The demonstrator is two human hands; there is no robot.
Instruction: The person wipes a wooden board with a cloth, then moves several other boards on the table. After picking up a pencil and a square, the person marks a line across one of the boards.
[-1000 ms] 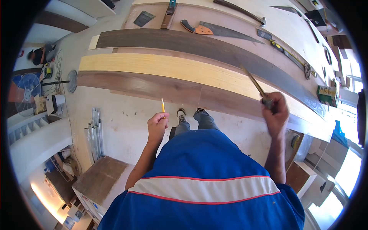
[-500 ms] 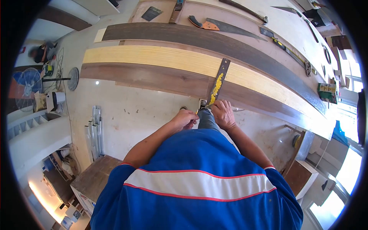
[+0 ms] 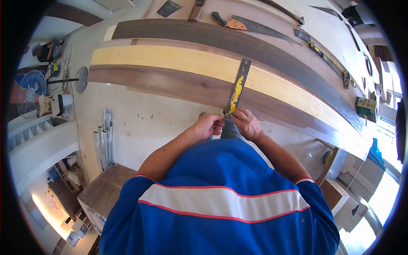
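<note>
My left hand is closed in a pinch just left of the lower end of a dark flat bar with a rough yellow patch and a hole at its far end. Close beside it, my right hand is also closed, fingertips together by that end of the bar. Something thin and small shows between the two hands, too small to name. The bar lies across a pale yellow wood board and a brown board.
Behind lies a dark brown plank. Farther back are a handsaw with an orange handle, a hand plane and a hammer. A green box stands right, a fan left. Another person sits far left.
Both hands have come closer together at the bar's lower end. The view has shifted slightly, so the boards and bar appear a little higher.
</note>
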